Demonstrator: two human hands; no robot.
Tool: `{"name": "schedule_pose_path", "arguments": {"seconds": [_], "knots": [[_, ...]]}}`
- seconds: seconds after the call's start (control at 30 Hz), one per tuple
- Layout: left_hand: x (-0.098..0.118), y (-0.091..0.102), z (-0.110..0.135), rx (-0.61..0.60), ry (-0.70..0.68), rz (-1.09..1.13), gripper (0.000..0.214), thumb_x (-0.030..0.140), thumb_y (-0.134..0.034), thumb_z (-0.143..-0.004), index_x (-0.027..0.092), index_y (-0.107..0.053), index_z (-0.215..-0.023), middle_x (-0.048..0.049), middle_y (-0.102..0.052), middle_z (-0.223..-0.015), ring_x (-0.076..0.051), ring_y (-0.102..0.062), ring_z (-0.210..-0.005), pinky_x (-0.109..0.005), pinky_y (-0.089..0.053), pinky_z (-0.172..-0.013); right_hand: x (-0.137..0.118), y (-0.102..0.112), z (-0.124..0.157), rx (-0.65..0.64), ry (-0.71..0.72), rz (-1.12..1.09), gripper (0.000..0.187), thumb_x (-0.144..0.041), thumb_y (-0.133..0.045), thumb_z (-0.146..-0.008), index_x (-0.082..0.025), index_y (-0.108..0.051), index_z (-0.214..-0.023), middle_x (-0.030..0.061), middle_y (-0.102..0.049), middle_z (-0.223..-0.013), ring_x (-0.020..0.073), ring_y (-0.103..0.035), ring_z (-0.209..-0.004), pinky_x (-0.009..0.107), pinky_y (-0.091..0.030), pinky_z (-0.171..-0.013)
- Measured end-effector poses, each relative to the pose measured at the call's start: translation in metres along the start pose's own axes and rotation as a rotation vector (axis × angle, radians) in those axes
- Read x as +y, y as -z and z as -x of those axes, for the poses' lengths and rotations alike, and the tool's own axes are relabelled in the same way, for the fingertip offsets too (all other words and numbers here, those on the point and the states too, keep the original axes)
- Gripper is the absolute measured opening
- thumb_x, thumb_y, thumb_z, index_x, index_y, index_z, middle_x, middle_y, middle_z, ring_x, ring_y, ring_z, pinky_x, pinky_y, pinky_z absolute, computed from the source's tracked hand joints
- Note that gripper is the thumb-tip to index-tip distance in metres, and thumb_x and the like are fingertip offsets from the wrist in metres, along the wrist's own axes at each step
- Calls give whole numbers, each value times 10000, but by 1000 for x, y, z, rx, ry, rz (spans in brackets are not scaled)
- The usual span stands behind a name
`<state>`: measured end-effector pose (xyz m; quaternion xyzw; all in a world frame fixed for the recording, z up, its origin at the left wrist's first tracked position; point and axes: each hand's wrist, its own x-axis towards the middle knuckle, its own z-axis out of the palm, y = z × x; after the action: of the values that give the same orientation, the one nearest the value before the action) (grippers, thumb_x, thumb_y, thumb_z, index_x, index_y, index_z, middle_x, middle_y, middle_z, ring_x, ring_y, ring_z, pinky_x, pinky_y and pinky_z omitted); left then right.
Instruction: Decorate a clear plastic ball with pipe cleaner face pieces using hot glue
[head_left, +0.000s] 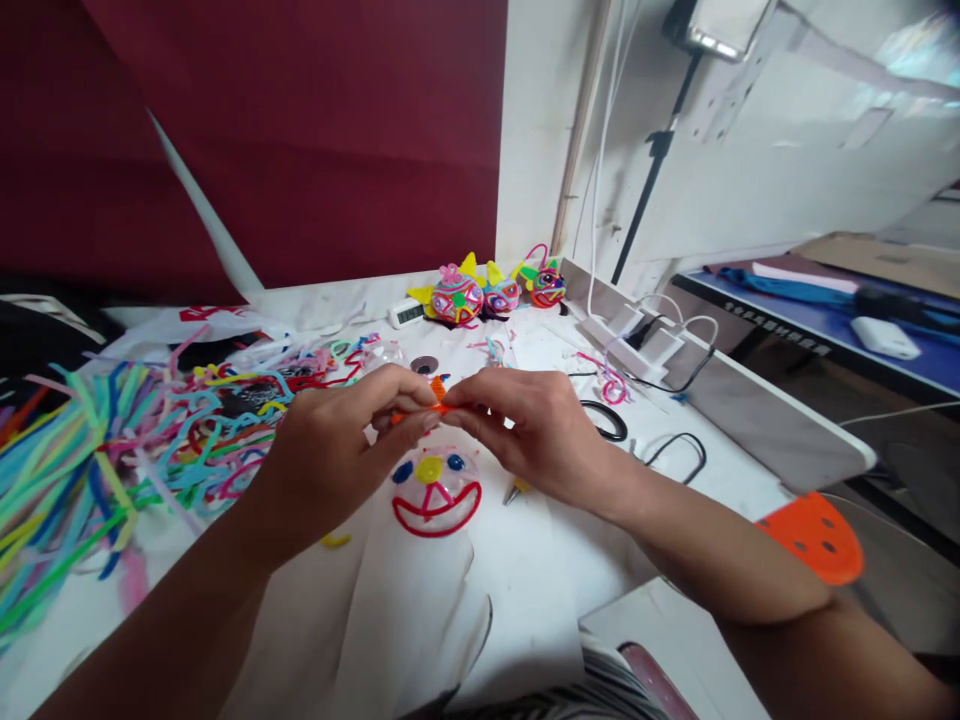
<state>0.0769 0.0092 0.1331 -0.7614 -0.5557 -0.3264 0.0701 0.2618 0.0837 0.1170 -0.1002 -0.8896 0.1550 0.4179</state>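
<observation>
Between the fingertips of both hands is a small orange piece that looks like coiled pipe cleaner (439, 390). My left hand (330, 450) pinches its left side, and my right hand (532, 425) pinches the right; the fingers cover much of it. Just below them on the white table lies a clear plastic form (450, 515) bearing a face: blue eyes, a yellow nose (430, 469) and a red outlined mouth (437, 533). A metal tip with a yellow part (516, 490) shows beneath my right hand. A scrap of yellow pipe cleaner (336, 540) rests near my left wrist.
Loose pipe cleaners (82, 470) in many colours pile up at the left. Several decorated balls (457, 298) stand at the back beside a small digital display (407, 314). Right of my hands are black scissor handles (606, 420), a power strip (626, 345) and cables.
</observation>
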Motion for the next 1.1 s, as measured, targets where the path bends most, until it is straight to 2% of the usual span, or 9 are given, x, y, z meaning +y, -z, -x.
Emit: {"name": "schedule_pose_path", "arguments": {"seconds": [0.2,0.37,0.53,0.63,0.7,0.83,0.97,1.1], "knots": [[-8,-6,7,19,-11,-33,74,291,-597,-882,234,-627,-845,91,-707,-696,-72,-604,-514,-187,-389,-563,4,-1,4,-70,-60,44,142,-166,-545,-935,-110,-669,-897,50,-664,-788,121,-595,-699,226,-425,-635],[-17,-13,10,-5,31,15,89,295,-593,-886,229,-639,-851,75,-714,-727,-79,-643,-585,-173,-414,-571,10,-5,6,-35,-130,4,102,-155,-583,-904,-128,-672,-863,30,-652,-768,106,-571,-671,212,-413,-601],[-23,-18,11,-12,43,103,148,311,-550,-911,235,-677,-923,44,-741,-777,-112,-676,-661,-193,-467,-642,16,-5,9,54,-272,-58,81,-155,-644,-861,-146,-661,-783,-2,-660,-710,84,-543,-600,199,-392,-558],[-25,-21,11,-31,46,171,182,294,-534,-911,252,-709,-940,27,-746,-812,-133,-681,-703,-218,-485,-680,18,-5,12,44,-339,-67,85,-154,-637,-857,-150,-666,-778,-12,-652,-676,80,-525,-565,203,-392,-555],[-27,-22,11,-75,96,239,180,288,-541,-902,257,-718,-903,24,-732,-767,-132,-662,-651,-225,-485,-637,19,-6,15,33,-330,-60,74,-149,-609,-869,-147,-682,-877,7,-676,-741,85,-540,-585,206,-403,-570],[-28,-26,10,-182,271,495,141,324,-588,-874,237,-695,-842,15,-691,-678,-121,-606,-546,-218,-472,-517,20,-10,20,-46,-222,45,226,-129,-528,-898,-151,-662,-1078,46,-682,-840,122,-587,-698,232,-415,-637],[-26,-31,12,-227,388,670,146,355,-611,-866,221,-670,-863,14,-684,-665,-116,-606,-549,-204,-485,-505,19,-13,20,-145,-174,113,223,-155,-464,-932,-138,-682,-978,44,-624,-747,140,-553,-683,253,-395,-632],[-21,-34,14,-142,396,602,140,348,-628,-850,217,-664,-885,19,-683,-677,-124,-630,-578,-215,-503,-544,13,-14,17,-146,-235,-50,196,-153,-494,-926,-121,-683,-886,35,-616,-738,116,-538,-665,236,-395,-631]]}}
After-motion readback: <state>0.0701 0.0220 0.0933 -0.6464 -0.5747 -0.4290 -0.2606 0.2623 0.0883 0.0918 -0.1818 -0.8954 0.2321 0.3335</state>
